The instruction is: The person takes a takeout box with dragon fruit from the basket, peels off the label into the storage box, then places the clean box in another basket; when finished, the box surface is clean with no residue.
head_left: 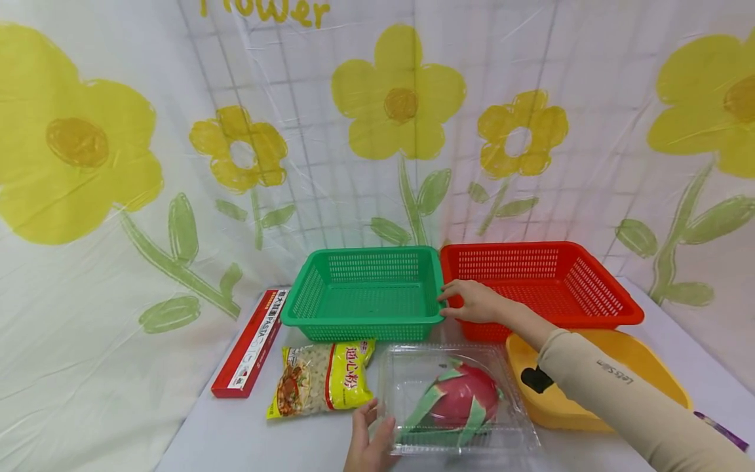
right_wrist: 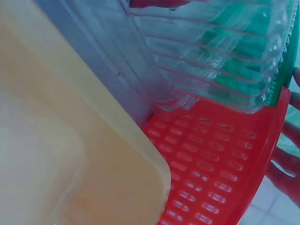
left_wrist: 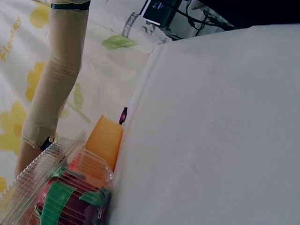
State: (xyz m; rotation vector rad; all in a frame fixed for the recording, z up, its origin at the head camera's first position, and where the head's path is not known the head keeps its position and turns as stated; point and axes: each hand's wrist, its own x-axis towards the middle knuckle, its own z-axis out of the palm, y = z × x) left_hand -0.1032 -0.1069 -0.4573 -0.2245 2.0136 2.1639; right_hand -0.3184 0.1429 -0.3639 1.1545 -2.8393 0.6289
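A clear plastic clamshell box [head_left: 407, 367] with a pink and green dragon fruit [head_left: 466, 396] inside lies at the front of the table. My left hand [head_left: 371, 439] is at its left front corner, thumb and fingers apart and touching the edge. In the left wrist view the clamshell box [left_wrist: 70, 154] shows but the hand does not. My right hand [head_left: 472, 301] reaches over where the green basket [head_left: 362, 321] and red basket [head_left: 542, 321] meet, fingers loosely bent and nothing in them. In the right wrist view its fingers [right_wrist: 286, 159] are beside the red rim [right_wrist: 276, 131].
A yellow bag of pasta [head_left: 348, 380] lies left of the box, and a red and white pasta carton [head_left: 250, 347] farther left. A yellow tub [head_left: 619, 367] stands under my right forearm, a purple object [head_left: 719, 429] beyond it. A flowered curtain [head_left: 318, 177] hangs behind the baskets.
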